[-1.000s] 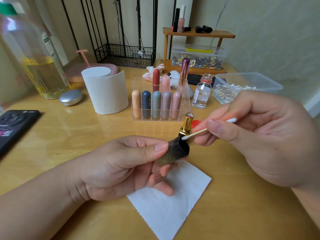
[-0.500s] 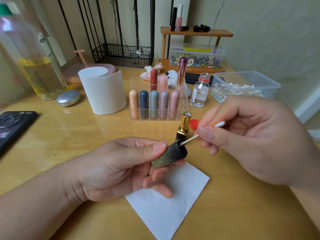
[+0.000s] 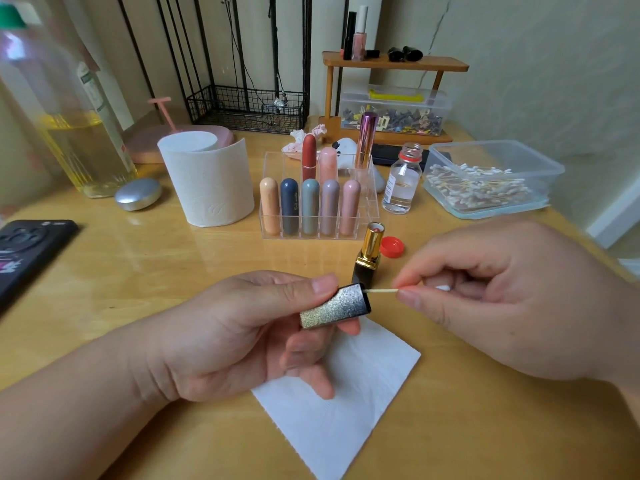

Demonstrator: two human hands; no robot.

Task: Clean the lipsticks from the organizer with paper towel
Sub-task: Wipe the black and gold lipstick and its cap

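Observation:
My left hand (image 3: pixel 242 334) grips a glittery gold lipstick cap (image 3: pixel 334 306), lying sideways with its open end to the right. My right hand (image 3: pixel 512 299) pinches a cotton swab (image 3: pixel 381 291) whose tip goes into the cap's opening. The uncapped gold and black lipstick (image 3: pixel 369 252) stands upright on the table just behind the cap. A clear organizer (image 3: pixel 370 209) behind it holds several pastel lipsticks. A white paper towel sheet (image 3: pixel 353 410) lies flat on the table under my left hand.
A paper towel roll (image 3: pixel 207 181) stands left of the organizer. A small open bottle (image 3: pixel 401 185) and its red lid (image 3: pixel 392 246) sit to the right, beside a tub of cotton swabs (image 3: pixel 485 181). An oil bottle (image 3: pixel 69 126), silver compact (image 3: pixel 138 194) and phone (image 3: pixel 27 247) are at left.
The cap has turned from pointing up-right to lying level. The swab has swung down to horizontal and its tip has gone into the cap's opening.

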